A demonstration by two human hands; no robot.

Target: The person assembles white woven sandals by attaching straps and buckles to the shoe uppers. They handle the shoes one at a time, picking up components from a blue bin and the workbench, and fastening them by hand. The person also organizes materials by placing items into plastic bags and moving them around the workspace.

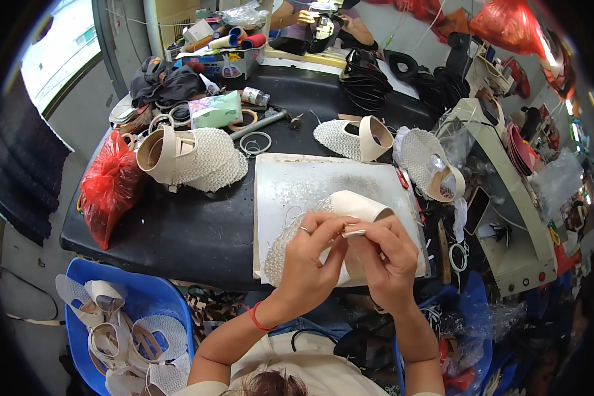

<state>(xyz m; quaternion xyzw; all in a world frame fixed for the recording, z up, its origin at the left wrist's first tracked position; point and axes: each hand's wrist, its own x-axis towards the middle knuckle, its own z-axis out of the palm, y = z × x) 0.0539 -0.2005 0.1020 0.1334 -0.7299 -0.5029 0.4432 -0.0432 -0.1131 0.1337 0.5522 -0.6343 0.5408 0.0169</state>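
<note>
A cream shoe upper with a woven mesh toe lies over the pale board in front of me, loose threads trailing from its mesh. Above it, my left hand and my right hand meet fingertip to fingertip. Both are closed in a pinch on a small cream strap end, which looks folded over; my fingers cover most of it. Whether the strap joins the upper under my hands is hidden. A ring and a red wrist cord are on my left side.
Stacked woven uppers stand at the left by a red plastic bag. More uppers lie beyond the board. A blue bin of uppers sits lower left. Scissors and a beige machine are at right; a person works opposite.
</note>
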